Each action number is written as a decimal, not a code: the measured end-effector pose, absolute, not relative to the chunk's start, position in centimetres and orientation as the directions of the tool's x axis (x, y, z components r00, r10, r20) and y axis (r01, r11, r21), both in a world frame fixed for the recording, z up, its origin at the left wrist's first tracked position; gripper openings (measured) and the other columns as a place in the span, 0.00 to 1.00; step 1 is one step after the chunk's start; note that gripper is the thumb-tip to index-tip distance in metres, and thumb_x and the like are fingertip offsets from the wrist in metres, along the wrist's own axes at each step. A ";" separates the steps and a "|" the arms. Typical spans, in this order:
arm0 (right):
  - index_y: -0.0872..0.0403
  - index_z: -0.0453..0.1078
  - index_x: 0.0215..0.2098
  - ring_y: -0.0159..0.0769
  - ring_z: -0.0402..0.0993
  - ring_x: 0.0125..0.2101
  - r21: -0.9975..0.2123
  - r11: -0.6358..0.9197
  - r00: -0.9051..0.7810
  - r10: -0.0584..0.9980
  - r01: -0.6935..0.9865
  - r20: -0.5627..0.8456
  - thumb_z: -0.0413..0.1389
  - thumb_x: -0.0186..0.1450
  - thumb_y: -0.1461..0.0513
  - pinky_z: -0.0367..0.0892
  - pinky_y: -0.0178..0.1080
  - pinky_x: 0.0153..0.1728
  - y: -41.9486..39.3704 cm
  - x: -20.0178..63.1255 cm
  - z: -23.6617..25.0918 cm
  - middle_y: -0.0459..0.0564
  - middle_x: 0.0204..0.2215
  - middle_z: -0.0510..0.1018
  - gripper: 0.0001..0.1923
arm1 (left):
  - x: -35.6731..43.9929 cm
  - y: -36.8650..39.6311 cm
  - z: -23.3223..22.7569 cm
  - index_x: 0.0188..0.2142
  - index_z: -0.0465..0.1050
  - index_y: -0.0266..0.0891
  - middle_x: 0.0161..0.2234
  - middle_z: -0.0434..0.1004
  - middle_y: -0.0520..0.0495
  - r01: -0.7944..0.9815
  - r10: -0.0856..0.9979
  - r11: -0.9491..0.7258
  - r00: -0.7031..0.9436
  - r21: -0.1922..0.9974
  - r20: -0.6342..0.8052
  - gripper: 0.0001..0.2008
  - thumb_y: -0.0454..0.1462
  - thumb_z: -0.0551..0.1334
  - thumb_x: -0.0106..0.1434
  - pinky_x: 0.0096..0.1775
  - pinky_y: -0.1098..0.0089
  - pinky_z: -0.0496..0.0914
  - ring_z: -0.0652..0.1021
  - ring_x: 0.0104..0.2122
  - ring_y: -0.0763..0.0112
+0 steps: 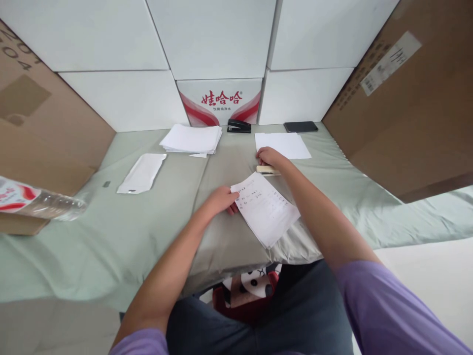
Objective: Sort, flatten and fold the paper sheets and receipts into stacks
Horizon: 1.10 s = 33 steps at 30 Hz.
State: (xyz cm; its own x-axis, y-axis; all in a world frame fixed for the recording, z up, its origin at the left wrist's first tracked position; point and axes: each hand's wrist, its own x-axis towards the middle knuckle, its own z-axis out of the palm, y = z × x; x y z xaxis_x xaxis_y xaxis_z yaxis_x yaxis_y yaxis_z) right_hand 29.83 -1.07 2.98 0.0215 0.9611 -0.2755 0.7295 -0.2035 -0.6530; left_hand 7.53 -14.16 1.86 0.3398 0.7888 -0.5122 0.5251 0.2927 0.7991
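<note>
My left hand (224, 199) pinches the left edge of some written paper sheets (269, 209), which lie at a slant near the table's front edge. Dark handwriting covers part of the top page. My right hand (270, 157) is beyond these pages, its fingers curled down at the lower left edge of the blank white paper (286, 146). What those fingers hold, if anything, is hidden. Just below the right hand is a cream stapler (266, 170), partly covered by the right forearm and close to the top of the written sheets.
At the back lie a paper stack (192, 139), a black stapler (239, 126) and a dark phone (301, 126). A white pouch (142, 173) and a plastic bottle (44, 202) are at left. Cardboard boxes (417, 103) flank the cloth-covered table (177, 197); white boxes (218, 39) wall the back.
</note>
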 end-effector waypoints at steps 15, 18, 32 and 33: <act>0.55 0.72 0.49 0.50 0.75 0.49 -0.278 -0.028 -0.018 0.987 0.960 -0.162 0.48 0.66 0.68 0.67 0.44 0.47 -1.0 28.2 2.5 0.63 0.49 0.79 0.16 | 7.7 -14.4 2.4 0.25 0.74 0.38 0.23 0.80 0.44 0.607 0.790 0.283 0.291 0.743 -0.539 0.14 0.37 0.53 0.62 0.21 0.72 0.63 0.79 0.21 0.68; 0.55 0.71 0.48 0.52 0.76 0.48 -0.279 -0.017 -0.019 0.991 0.960 -0.129 0.48 0.67 0.67 0.67 0.45 0.45 -0.9 28.3 1.8 0.63 0.49 0.79 0.15 | 7.9 -14.4 2.3 0.26 0.74 0.38 0.22 0.79 0.45 0.596 0.792 0.295 0.286 0.747 -0.540 0.14 0.36 0.53 0.63 0.22 0.72 0.64 0.78 0.20 0.69; 0.56 0.67 0.54 0.52 0.77 0.46 -0.221 -0.060 0.040 0.995 0.973 -0.093 0.49 0.68 0.66 0.68 0.46 0.43 -2.4 27.3 1.7 0.66 0.48 0.78 0.17 | 8.0 -14.6 2.3 0.26 0.75 0.38 0.24 0.80 0.44 0.599 0.805 0.280 0.279 0.750 -0.523 0.13 0.37 0.55 0.62 0.25 0.70 0.67 0.78 0.20 0.68; 0.56 0.66 0.54 0.52 0.77 0.46 -0.220 -0.066 0.047 0.995 0.973 -0.091 0.50 0.68 0.66 0.69 0.46 0.44 -2.5 27.1 1.8 0.67 0.49 0.78 0.17 | 7.8 -14.6 2.4 0.26 0.75 0.38 0.24 0.80 0.44 0.611 0.805 0.265 0.286 0.746 -0.519 0.13 0.38 0.55 0.62 0.26 0.70 0.69 0.78 0.21 0.67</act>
State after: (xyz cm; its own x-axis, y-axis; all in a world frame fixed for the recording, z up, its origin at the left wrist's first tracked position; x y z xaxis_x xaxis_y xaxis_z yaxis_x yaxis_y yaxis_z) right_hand 27.13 -2.49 1.79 0.0473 0.9947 -0.0908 0.9732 -0.0663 -0.2201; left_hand 7.84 -14.55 2.39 0.2856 0.8054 -0.5194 0.6107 0.2647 0.7463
